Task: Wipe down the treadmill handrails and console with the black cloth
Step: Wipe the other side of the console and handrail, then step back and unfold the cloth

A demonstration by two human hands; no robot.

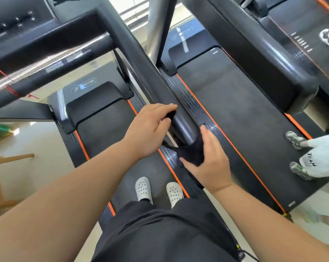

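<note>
I stand on a treadmill and look down at its right handrail point(141, 69), a black bar running from the console point(18, 21) at the upper left down to its rounded end point(184, 127). The black cloth point(193, 152) is looped under that end. My left hand point(150, 127) grips one end of the cloth against the rail's left side. My right hand point(209, 161) holds the bunched other end just below and to the right of the rail's tip.
A second treadmill point(226, 110) lies close on the right, with another person's feet in sneakers point(296, 140) on it. A silver post point(156, 29) rises between the machines. My white clogs point(143, 188) stand on the belt. Wooden furniture point(1, 161) sits at the left.
</note>
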